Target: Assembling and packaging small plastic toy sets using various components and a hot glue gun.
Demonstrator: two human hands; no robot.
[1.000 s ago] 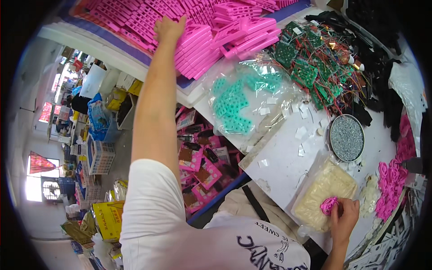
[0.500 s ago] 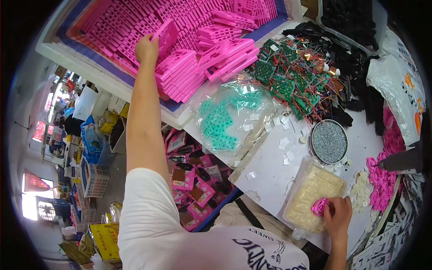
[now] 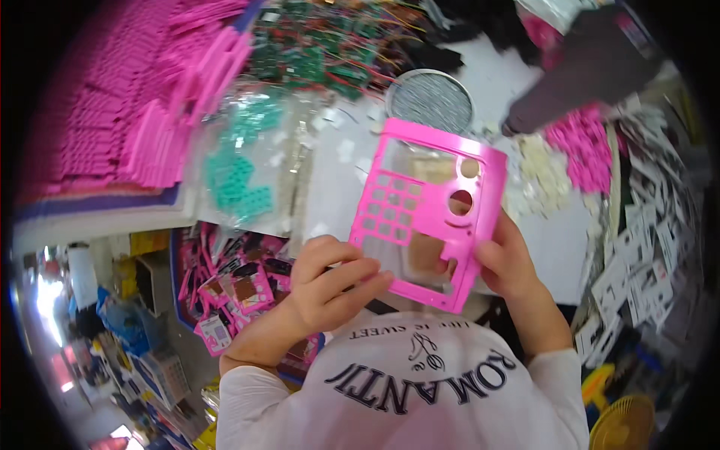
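Observation:
A pink plastic casing [image 3: 439, 202] with a grid of square holes, round holes and larger cut-outs is raised over the table, tilted. My right hand [image 3: 511, 259] grips its right edge, thumb on the front; a fingertip shows through a lower opening. My left hand [image 3: 330, 281] is at its lower left corner, fingers bent against the edge. Behind the casing, a cream-coloured block [image 3: 429, 171] shows partly through the cut-outs. Just beyond stands a round dish of small grey metal pieces [image 3: 430, 101]. The small pink ring-like piece seen earlier cannot be made out.
Stacked pink casings [image 3: 112, 97] fill a bin at left. Teal pieces [image 3: 236, 184] lie in clear plastic beside wired green circuit boards [image 3: 315, 52]. A dark tool [image 3: 577, 71] hangs at right above small pink parts [image 3: 581, 150]. Below left is a box of pink assemblies [image 3: 247, 289].
My left hand has come from the bin of casings to the middle, and a pink casing is now between both hands. My right hand has lifted off the cream block. The view has turned.

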